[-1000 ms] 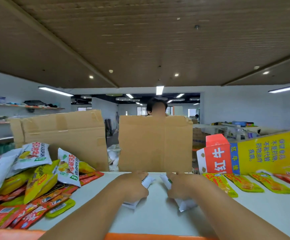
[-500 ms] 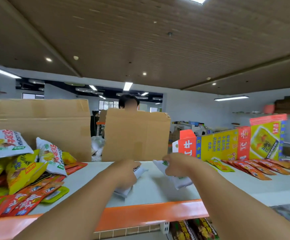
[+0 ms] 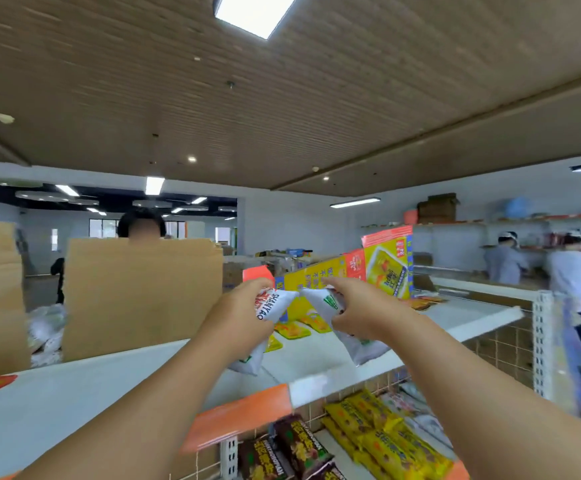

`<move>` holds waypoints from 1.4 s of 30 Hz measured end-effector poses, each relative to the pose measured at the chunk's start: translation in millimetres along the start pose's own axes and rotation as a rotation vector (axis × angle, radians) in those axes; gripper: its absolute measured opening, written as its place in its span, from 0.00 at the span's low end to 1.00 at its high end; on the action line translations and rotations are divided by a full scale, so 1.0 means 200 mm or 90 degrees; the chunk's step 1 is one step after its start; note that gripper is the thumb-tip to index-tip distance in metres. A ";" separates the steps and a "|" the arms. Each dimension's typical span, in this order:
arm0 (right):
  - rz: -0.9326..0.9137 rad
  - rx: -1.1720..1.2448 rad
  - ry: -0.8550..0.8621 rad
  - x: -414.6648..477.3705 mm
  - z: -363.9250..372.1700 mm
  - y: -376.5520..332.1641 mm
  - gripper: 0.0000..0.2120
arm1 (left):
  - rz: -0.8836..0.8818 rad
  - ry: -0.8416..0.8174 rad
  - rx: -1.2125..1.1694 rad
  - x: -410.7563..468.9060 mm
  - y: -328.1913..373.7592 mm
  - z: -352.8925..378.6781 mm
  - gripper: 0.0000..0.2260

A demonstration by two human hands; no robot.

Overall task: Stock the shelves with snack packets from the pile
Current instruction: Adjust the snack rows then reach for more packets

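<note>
Gripping the left packet and the right packet, both white, over the top shelf.
My left hand has its fingers curled round the left packet, and my right hand pinches the right packet near its upper end. They hang close together but apart. I cannot tell whether their lower ends touch the shelf. Yellow packets lie on the lower shelf.

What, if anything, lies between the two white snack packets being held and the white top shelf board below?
Nothing visible does. The left hand and right hand hold the left white packet and right white packet over a bare stretch of white top shelf board; flat yellow packets lie farther back, near the yellow and red carton.
</note>
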State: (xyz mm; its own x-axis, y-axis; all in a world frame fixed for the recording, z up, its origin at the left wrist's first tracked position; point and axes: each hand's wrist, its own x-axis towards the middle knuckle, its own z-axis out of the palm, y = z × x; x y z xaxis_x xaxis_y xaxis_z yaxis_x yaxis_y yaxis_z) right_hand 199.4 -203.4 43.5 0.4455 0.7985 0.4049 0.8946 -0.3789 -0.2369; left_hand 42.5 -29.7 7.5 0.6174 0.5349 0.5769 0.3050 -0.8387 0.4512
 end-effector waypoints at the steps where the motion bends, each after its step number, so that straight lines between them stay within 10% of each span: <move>1: 0.016 0.004 0.013 -0.04 -0.03 0.09 0.36 | 0.023 -0.002 -0.007 0.01 0.07 0.07 0.29; 22: 0.228 -0.051 0.079 -0.67 -0.44 1.83 0.39 | 0.246 -0.143 -0.063 0.18 1.39 1.53 0.30; 42: 0.340 0.005 -0.054 -0.57 0.22 2.74 0.38 | 0.105 -0.283 -0.120 0.25 1.25 2.74 0.24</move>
State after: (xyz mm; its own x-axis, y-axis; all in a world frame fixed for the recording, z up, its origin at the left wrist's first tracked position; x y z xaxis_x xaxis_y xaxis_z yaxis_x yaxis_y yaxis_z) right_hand 636.2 -481.7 -171.8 0.8331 0.5312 0.1542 0.5446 -0.7389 -0.3968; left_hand 548.0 -269.2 -223.1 0.9076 0.2676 0.3236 0.0670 -0.8530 0.5175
